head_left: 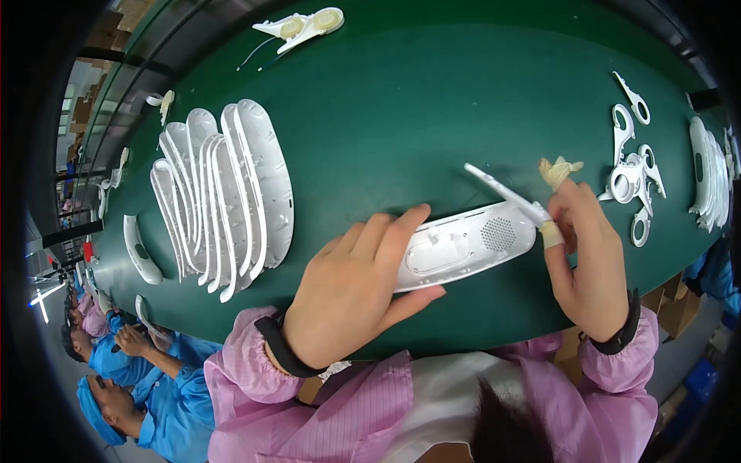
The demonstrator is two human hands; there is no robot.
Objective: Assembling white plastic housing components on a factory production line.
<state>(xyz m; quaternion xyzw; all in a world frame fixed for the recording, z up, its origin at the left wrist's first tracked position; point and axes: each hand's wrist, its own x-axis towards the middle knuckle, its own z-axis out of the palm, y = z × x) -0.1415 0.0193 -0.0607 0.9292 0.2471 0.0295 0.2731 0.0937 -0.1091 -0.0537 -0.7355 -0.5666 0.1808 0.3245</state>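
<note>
On the green table in front of me lies a long white plastic shell [455, 245] with rounded ends and a patch of small holes near its right end. My left hand [351, 282] is closed over the shell's left end, thumb along the near edge and fingers along the far edge. Above the shell's right end, a thin white plastic arm piece [505, 193] tilts up to the left, its lower end pinched between the thumb and fingers of my right hand [585, 255]. Pale yellow covers sit on fingertips of that hand.
A row of nested white shells [224, 193] stands to the left, with a single curved shell [140, 251] beyond it. Several white ring-ended parts [633, 176] lie at the right, near another shell stack [708, 174]. A white part with two cream discs [309, 28] lies at the far edge. Co-workers in blue [174, 390] sit at the left.
</note>
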